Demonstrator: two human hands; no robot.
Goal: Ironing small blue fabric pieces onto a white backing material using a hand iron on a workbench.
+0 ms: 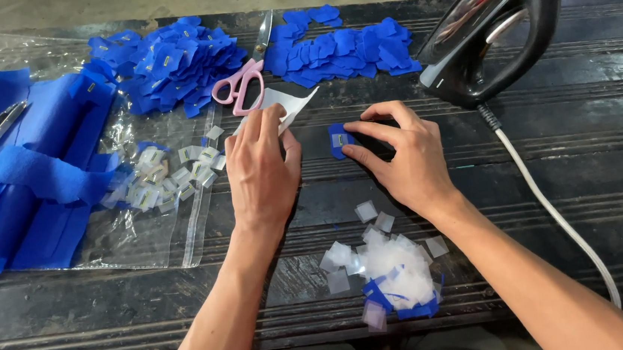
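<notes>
Fingertips of my right hand (404, 161) pin a blue patch (338, 140) to the counter (587, 143); my left hand (262, 168), at nine o'clock, rests open, gripping nothing, steadying.

clear plastic bag (144, 238) left, small labels (165, 176) (white) atop

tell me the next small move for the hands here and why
Probably lift the right hand off the small blue patch and reach for the iron. The patch lies flat on the dark table with a pale label on it, the right fingers pinning its edge, the left hand resting on a white paper piece beside it, and the iron stands just to the right.
</notes>
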